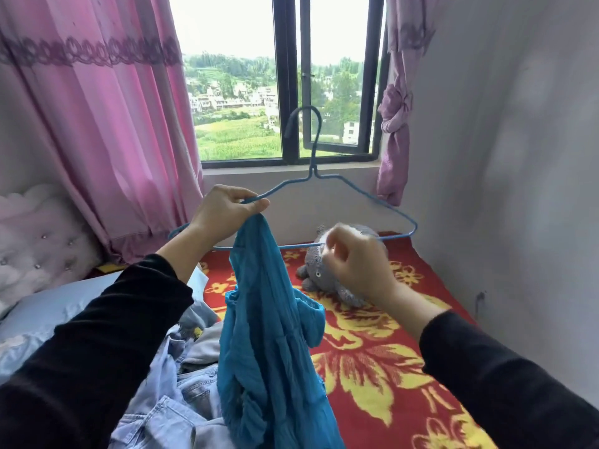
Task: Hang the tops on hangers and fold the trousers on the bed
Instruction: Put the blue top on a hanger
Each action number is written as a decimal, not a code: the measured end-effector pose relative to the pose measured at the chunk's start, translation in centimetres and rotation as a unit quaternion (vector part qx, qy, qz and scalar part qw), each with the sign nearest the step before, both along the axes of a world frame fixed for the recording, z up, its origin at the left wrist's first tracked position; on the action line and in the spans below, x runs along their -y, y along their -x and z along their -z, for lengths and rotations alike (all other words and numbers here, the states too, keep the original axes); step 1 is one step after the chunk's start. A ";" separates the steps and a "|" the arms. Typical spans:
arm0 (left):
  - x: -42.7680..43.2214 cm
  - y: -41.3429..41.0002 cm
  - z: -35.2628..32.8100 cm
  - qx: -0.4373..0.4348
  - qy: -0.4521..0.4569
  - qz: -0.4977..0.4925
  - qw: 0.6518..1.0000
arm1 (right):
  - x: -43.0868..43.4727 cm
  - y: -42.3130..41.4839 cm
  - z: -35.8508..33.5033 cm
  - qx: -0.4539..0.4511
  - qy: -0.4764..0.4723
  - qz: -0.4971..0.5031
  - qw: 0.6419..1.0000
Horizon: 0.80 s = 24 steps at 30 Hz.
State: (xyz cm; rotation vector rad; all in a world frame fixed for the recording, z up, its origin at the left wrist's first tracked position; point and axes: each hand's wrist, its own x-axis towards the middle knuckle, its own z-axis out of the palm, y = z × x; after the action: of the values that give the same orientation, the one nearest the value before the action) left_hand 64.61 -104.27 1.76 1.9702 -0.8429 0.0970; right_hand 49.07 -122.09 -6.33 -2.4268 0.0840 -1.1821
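A blue wire hanger [366,197] is held up in front of the window, hook upward. My left hand [223,212] grips its left shoulder together with the top edge of a teal top [269,345], which hangs down over the bed. My right hand [353,257] is blurred, fingers curled near the hanger's bottom bar; whether it grips the bar is unclear. Light blue denim trousers [175,409] lie crumpled on the bed at lower left, partly hidden by the top and my left sleeve.
The bed carries a red blanket with yellow flowers [382,351]. A grey plush toy [327,273] lies near the window wall. A pale blue pillow [61,306] and padded headboard [35,241] are at left. Pink curtains [107,124] flank the window; a white wall is at right.
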 end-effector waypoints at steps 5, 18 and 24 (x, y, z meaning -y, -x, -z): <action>-0.8 -0.6 -0.9 -0.053 0.077 0.014 0.996 | -0.7 -1.4 6.2 -0.377 -0.070 -0.045 0.922; -8.5 -3.2 1.0 -0.111 0.102 -0.109 0.983 | 5.8 -2.0 4.7 -0.354 0.101 0.146 0.918; -8.7 -2.7 2.7 -0.165 0.159 -0.093 0.969 | 8.8 -1.0 0.3 -0.337 0.111 0.182 0.917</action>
State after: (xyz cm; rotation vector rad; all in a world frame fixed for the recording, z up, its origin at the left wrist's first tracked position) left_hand 67.31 -95.60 -0.95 1.6948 -0.3955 0.0105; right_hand 50.10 -130.93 -6.61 -3.0092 0.6648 -0.4321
